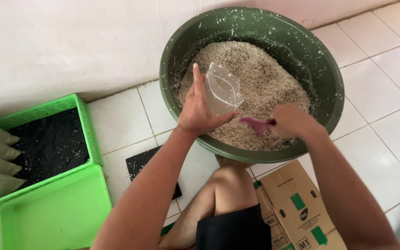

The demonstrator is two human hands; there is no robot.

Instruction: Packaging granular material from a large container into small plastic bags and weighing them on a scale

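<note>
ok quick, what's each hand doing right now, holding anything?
Left hand: closed on an open clear plastic bag over the green basin.
Right hand: closed around a purple scoop.

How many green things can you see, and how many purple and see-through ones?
Green: 3, the big basin, the crate and the tray.
Purple: 1, the scoop in the right hand.
See-through: 1, the plastic bag in the left hand.
Total: 5

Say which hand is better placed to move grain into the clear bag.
Right, probably: the right hand holds the pink scoop low over the grain; the left hand is occupied holding the clear plastic bag.
</note>
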